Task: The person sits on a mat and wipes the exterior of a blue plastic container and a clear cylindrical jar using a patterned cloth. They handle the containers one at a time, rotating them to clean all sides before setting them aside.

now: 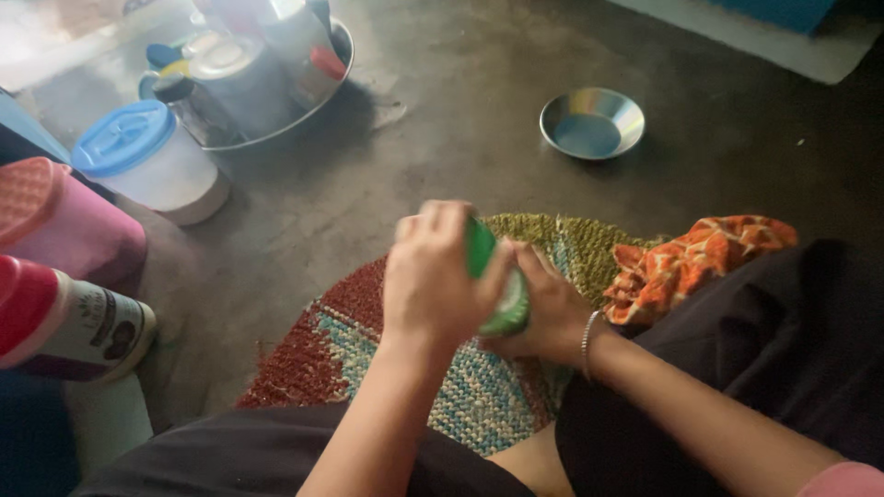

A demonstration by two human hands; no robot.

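Left grip (433, 276) clamped over green jar (502, 294) top; right grip (548, 313) wrapped round jar underside.

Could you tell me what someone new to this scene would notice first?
Most likely the two hands at centre: the left hand and right hand both closed around a small green container, above a colourful woven mat. Next, the shiny steel bowl sitting alone on the dark floor at upper right, and the white tub with a blue lid at upper left.
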